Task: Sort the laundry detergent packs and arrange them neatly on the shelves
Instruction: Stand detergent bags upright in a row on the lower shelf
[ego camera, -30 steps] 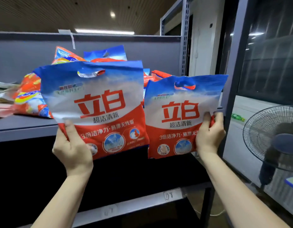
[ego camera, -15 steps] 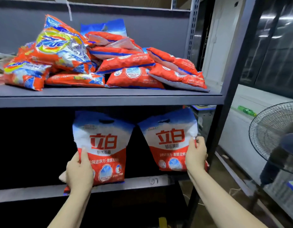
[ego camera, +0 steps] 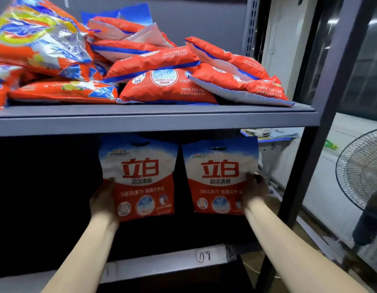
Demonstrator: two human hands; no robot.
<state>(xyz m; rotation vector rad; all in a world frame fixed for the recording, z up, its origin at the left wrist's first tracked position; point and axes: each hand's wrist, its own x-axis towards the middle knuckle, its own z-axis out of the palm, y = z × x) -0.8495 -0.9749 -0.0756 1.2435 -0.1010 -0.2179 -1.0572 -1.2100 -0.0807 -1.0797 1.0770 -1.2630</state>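
Two packs: the left pack [ego camera: 138,178] and right pack [ego camera: 220,176], same blue, white and red print, stand upright side by side in the lower bay, close together with a narrow dark gap between them.
Change: a second ago both were held up in front of the upper shelf; half a second ago they were coming down under it, tilted and further apart. Now they are deeper in, squared up and facing front.
Left hand [ego camera: 104,199]: at the left pack's lower left edge, thumb on the front, fingers clamped on the pack, the rest of them hidden behind it.
Right hand [ego camera: 254,190]: at the right pack's lower right edge, fingers curled round that edge and clamped on it.
Contact below: the lower shelf [ego camera: 162,265], tagged 08, shows only its front lip; the bay is too dark to tell whether the packs' bottoms are resting on it.
Upper shelf [ego camera: 153,121]: a loose pile [ego camera: 162,81] of orange and red packs of more than one kind lies on it, overlapping and unsorted.
Meaning: likely the placing step for this matching pair, nearly done; release remains, and most of the sorting is still ahead, judging by the pile.
Risk: soft packs may slump forward once let go.
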